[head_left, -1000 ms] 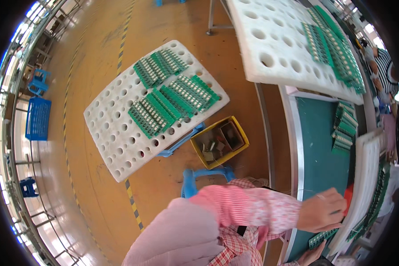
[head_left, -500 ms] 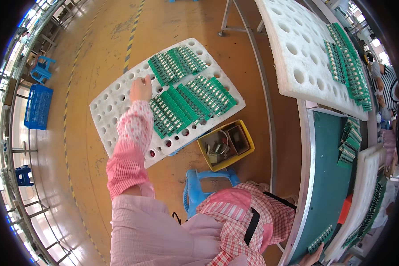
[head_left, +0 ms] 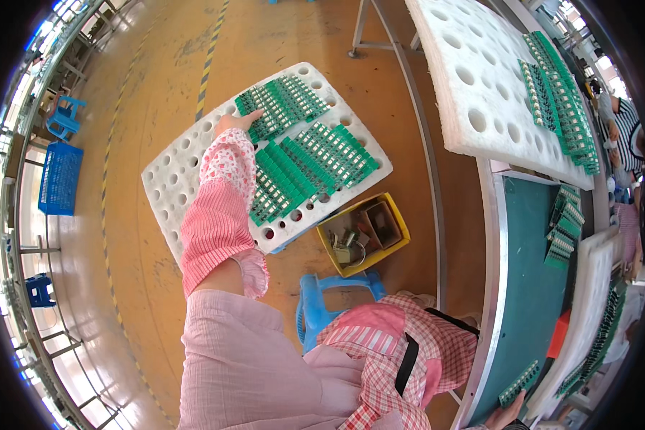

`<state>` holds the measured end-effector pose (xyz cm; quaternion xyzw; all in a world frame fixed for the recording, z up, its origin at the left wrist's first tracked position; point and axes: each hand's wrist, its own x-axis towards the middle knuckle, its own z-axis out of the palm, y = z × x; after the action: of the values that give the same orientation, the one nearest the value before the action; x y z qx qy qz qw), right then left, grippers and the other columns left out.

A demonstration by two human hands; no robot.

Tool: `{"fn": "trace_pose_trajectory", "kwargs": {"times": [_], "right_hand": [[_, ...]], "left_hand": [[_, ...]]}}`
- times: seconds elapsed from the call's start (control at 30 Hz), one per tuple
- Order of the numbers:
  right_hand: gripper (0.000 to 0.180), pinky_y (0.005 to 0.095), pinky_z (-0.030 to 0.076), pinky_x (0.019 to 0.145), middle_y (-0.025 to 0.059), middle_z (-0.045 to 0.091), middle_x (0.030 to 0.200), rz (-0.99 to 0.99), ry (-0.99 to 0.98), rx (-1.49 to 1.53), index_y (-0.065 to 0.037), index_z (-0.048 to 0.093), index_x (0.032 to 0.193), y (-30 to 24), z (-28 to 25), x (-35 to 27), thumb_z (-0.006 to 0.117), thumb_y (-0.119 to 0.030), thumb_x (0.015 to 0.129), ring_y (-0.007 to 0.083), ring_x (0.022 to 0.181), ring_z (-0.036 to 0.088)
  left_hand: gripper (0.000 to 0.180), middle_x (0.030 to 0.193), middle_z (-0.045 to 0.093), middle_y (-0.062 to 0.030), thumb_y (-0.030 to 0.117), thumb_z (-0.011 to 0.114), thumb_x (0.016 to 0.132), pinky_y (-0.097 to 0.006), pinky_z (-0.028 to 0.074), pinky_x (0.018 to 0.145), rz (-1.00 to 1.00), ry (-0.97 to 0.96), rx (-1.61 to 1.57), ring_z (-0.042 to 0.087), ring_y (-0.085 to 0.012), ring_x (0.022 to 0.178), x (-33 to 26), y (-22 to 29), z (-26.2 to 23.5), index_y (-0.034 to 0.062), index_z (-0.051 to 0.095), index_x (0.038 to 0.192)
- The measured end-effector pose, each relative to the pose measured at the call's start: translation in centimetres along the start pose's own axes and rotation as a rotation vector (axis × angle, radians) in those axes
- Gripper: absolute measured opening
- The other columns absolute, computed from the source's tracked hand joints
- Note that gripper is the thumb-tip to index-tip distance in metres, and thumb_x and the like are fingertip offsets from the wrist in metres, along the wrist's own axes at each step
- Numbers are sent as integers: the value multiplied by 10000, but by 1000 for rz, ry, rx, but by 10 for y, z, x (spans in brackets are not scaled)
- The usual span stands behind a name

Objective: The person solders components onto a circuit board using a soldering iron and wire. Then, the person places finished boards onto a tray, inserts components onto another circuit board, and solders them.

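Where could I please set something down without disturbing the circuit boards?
The teal worktop is bare midway, between its metal edge and the red object. Left of the left sleeve, the foam sheet is bare though holed. Crowded: the sheet's right side, under circuit boards, and the worktop's upper right, under another pile.

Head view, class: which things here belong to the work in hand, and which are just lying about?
In the work:
left hand, at the green circuit boards
white foam board under them
right hand, at a single green board
green worktop beneath it

Apparently just lying about:
yellow bin on the floor
nearest blue stool
blue crate
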<state>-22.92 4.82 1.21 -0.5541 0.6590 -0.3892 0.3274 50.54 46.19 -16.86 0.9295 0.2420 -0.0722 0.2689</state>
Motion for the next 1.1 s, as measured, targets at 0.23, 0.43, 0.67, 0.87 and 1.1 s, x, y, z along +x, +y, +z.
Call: {"fn": "trace_pose_trajectory", "kwargs": {"times": [0.23,0.43,0.67,0.87,1.1], "right_hand": [[366,391,360,980,182,548,1232,-151,-74,-92,75,588,1138,10,-7,4,534,-180,881,292,1134,500],[360,366,374,970,179,562,1218,-38,20,-54,82,579,1143,-4,3,-6,533,-173,892,275,1106,522],[368,365,371,968,182,554,1229,-8,11,-20,72,575,1157,-5,2,-6,513,-192,907,284,1121,515],[354,362,377,964,187,557,1225,-74,-14,-61,59,577,1163,1,-3,-6,477,-180,923,286,1114,523],[359,371,382,962,200,562,1212,-130,-13,-194,60,575,1165,-13,6,-18,462,-174,917,297,1106,530]], "left_hand": [[362,974,646,-120,106,739,748,-286,529,745,-74,-201,-749,641,-184,871,15,-16,7,-63,583,1027],[301,972,634,-89,-18,699,769,-250,491,780,451,-217,-1378,606,-127,858,-86,11,-35,-43,546,1027],[297,960,633,-79,-37,687,777,-233,482,791,731,-143,-1292,591,-101,857,-185,33,-79,-37,532,1030],[280,973,630,-81,-31,686,782,-229,478,783,746,-123,-1323,591,-103,852,-194,36,-82,-31,533,1016],[309,965,630,-92,-19,701,768,-242,473,757,549,104,-1396,591,-117,828,-92,-2,-34,-36,525,1021]]}}
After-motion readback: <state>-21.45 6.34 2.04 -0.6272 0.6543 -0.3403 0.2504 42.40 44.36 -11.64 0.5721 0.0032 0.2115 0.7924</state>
